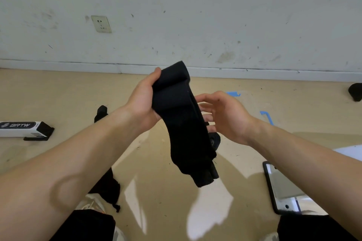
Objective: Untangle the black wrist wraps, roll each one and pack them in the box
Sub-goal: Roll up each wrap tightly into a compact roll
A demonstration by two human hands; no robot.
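Our bare forearms (78,158) reach out over the tan floor (58,94). Our left hand (144,101) grips the top of a long black fabric wrist wrap (184,129) that hangs in the air. Our right hand (225,117) waits beside it, fingers relaxed, holding nothing. The long white-and-black cardboard box (19,130) lies on the floor, far left and well apart.

Your one view comes from the camera worn on your head. It faces forward and down, toward the wall (195,15) that fills the upper part and the floor (156,191) below it. Both forearms come in from the bottom corners. Your left hand (143,101) and right hand (225,117) sit close to the lens near the middle, with the wrist wrap (182,123) your left hand grips between them. The wide angle reaches the box (21,129) at the left edge and a phone (280,188) low on the right.
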